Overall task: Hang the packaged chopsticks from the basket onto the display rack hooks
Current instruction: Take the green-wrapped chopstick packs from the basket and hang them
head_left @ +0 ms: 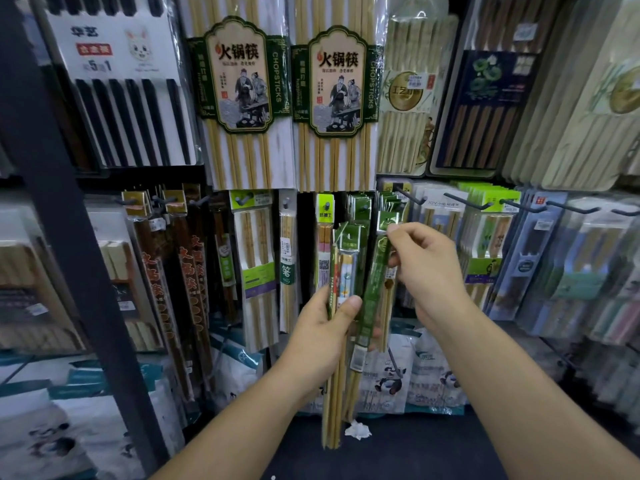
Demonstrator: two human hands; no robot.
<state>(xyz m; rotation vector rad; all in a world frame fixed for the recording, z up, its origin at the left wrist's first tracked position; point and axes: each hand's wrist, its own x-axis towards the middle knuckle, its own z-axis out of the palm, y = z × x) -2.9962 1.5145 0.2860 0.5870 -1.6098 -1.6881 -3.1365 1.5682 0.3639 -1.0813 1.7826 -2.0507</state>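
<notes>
- Between the two hands, the green chopstick pack (pixel 375 289) is being held nearly upright, with its long axis leaning slightly right and its header uppermost.
- Its upper part is being pinched by the right hand (pixel 429 271), fingers and thumb closed on it; this hand is the one nearer the rack.
- A bundle of packs (pixel 341 271) is being gripped lower down by the left hand (pixel 322 327), thumb across the front.
- Just above the header, hung green packs (pixel 360 206) are being carried on a hook; a short lift up and inward is judged to be needed.
</notes>
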